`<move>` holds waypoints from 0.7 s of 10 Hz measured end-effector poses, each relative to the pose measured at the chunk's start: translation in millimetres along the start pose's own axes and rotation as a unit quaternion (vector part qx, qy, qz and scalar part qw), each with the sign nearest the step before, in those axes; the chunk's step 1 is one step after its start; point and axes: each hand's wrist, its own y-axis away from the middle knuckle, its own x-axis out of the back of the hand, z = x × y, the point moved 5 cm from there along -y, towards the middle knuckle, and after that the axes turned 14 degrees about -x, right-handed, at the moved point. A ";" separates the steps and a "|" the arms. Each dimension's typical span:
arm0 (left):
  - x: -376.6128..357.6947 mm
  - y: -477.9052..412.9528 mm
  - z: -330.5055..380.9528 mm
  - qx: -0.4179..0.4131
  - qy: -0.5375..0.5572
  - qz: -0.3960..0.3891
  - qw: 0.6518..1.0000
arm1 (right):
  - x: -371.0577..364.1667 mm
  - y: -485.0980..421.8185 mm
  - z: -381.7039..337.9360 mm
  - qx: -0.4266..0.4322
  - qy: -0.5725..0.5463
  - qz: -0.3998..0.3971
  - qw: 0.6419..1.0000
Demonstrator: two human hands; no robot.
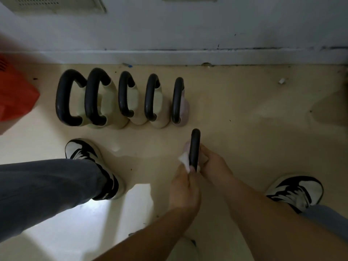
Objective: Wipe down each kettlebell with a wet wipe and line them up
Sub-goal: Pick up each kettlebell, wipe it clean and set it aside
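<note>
A pale beige floor (244, 113) fills most of the view and meets a white wall (188, 25) at the far side, with a scuffed baseboard (188, 57) along the join. A grey trouser leg (47, 189) crosses the near left, and a bright patch of light lies on the floor just right of it. An orange bag (15, 97), blurred, sits at the far left edge.

A row of five kettlebells (134, 98) stands on the floor near the wall, side by side with neighbours touching or nearly so. Their black handles point up, and they shrink from left to right. Four have cream bodies; the rightmost kettlebell (183, 110) is pinkish.

Two black-and-white shoes stand on the floor: the left shoe (82, 151) near the row's left end, the right shoe (301, 189) well apart at the near right.

A sixth kettlebell (194, 147) is just nearer than the row's right end and apart from it. Its black handle is seen edge-on, and its pale body is mostly hidden by both hands.

The right hand (212, 162) curls round the kettlebell's right side and grips it. The left hand (183, 187) pinches a white wet wipe (184, 160) against the left side of the handle.

A small blue scrap (128, 65) lies by the baseboard, and a white scrap (281, 81) lies far right.
</note>
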 end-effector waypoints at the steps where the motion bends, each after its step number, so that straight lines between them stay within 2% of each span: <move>1: 10.2 -1.8 9.8 -0.043 -0.001 -0.039 0.998 | 4.1 11.9 -1.6 0.087 0.162 0.056 0.981; 2: 1.8 -39.0 41.0 -0.138 -0.082 -0.061 0.985 | 1.8 20.1 -12.0 0.071 0.150 0.059 0.984; 3: -14.3 -70.0 51.9 -0.241 -0.269 -0.186 0.914 | -5.2 15.8 -17.4 0.078 0.246 0.056 0.964; 4: -14.1 -80.1 48.4 -0.368 -0.424 -0.227 0.796 | -3.2 21.4 -23.6 0.050 0.231 0.051 0.970; 5: -22.9 -100.9 60.4 -0.364 -0.507 -0.329 0.709 | 1.3 11.6 -17.2 0.036 0.216 0.069 0.973; 6: -36.6 -144.7 73.0 -0.171 -0.478 -0.359 0.783 | 2.8 13.3 -7.0 -0.027 0.164 0.052 0.985; 7: -48.5 -149.8 74.2 -0.167 -0.461 -0.381 0.784 | -0.4 17.6 -7.8 -0.028 0.127 0.031 0.991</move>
